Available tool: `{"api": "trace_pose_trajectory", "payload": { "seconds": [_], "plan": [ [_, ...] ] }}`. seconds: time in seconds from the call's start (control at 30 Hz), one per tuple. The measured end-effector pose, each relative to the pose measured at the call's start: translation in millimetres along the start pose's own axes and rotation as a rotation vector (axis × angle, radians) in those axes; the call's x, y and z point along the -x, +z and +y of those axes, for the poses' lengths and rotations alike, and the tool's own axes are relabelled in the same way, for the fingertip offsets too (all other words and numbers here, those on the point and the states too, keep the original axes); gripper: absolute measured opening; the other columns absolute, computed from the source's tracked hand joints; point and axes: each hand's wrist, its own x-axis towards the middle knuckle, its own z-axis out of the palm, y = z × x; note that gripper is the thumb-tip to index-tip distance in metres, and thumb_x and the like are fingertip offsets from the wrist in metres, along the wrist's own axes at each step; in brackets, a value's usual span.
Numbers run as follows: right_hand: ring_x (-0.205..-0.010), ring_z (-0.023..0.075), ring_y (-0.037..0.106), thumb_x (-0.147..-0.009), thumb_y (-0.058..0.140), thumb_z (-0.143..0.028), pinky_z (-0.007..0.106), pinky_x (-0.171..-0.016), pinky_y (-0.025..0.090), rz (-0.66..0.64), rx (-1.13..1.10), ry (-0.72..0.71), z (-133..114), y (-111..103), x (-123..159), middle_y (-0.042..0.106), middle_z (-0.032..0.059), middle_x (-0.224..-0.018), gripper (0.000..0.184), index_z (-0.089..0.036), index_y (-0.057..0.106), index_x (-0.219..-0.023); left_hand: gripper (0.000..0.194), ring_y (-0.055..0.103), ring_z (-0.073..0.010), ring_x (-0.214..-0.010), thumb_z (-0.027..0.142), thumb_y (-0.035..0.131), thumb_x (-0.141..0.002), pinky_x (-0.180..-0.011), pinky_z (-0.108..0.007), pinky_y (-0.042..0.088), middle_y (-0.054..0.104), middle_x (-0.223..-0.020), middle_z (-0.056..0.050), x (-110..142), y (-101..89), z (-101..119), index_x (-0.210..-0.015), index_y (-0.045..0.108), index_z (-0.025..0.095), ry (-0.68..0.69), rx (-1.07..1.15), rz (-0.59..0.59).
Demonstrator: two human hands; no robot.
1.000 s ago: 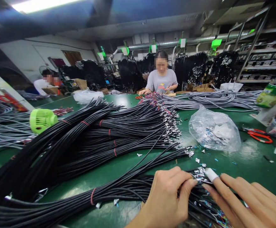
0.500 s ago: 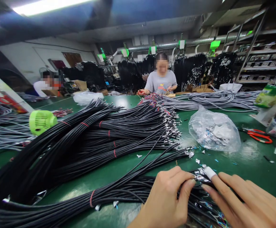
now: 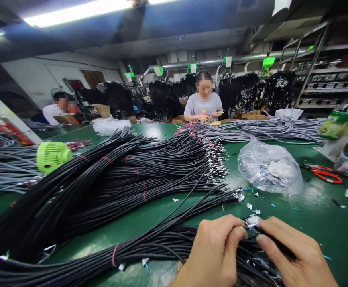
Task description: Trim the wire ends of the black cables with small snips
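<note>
My left hand (image 3: 217,249) is closed, with thumb and forefinger pinching the end of a black cable (image 3: 245,223). Just right of that pinch, crumpled silvery-white foil (image 3: 253,221) shows at the cable end. My right hand (image 3: 299,249) has its forefinger against this foil and its thumb a little below, the fingers curled. A dark shape lies under the right fingers; I cannot make out what it is. Beneath both hands runs a bundle of black cables (image 3: 150,243) tied with a red band (image 3: 115,255), its stripped ends showing thin coloured wires.
Large banded bundles of black cable (image 3: 111,175) cover the left and middle of the green table (image 3: 320,223). A clear bag of scraps (image 3: 271,167), red-handled pliers (image 3: 325,174) and a green fan (image 3: 54,156) stand around. A co-worker (image 3: 203,101) sits opposite, near grey cables (image 3: 266,129).
My right fingers have drawn in and bent more around the foil, and the right hand sits further left. The left pinch stays in place. The co-worker's hands have come together.
</note>
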Motion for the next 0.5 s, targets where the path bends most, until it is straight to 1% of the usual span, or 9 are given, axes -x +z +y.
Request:
{"api": "trace_pose_trajectory", "payload": {
  "seconds": [0.13,0.37,0.5],
  "plan": [
    [-0.072,0.0170,0.072,-0.086,0.055,-0.024,0.019,-0.062,0.059,0.005,-0.036,0.028,1.8,2.5,2.0,0.074,0.0019,-0.085,0.015,-0.022,0.069,-0.093,0.023,0.057,-0.0134,-0.061,0.015,0.039,-0.091,-0.057,-0.023,0.036,0.064,-0.071,-0.002,-0.4,-0.3,0.1,-0.082,0.059,0.016,-0.008,0.014,-0.010],
    [-0.069,0.0176,0.072,-0.087,0.056,-0.028,0.019,-0.060,0.060,0.077,-0.007,0.008,-0.4,3.4,-1.0,0.075,0.0031,-0.080,0.016,-0.021,0.070,-0.088,0.019,0.057,-0.0127,-0.063,0.014,0.043,-0.089,-0.059,-0.023,0.038,0.065,-0.073,-0.002,-0.2,0.7,0.5,-0.086,0.061,0.016,-0.003,0.035,0.017],
    [-0.068,0.0183,0.072,-0.086,0.057,-0.029,0.019,-0.057,0.060,0.064,-0.023,0.026,0.9,2.4,-0.3,0.075,0.0027,-0.079,0.016,-0.022,0.071,-0.087,0.017,0.057,-0.0139,-0.065,0.013,0.044,-0.088,-0.060,-0.024,0.039,0.065,-0.076,-0.003,-0.4,0.2,2.1,-0.087,0.061,0.016,-0.032,0.053,0.019]
  ]
}}
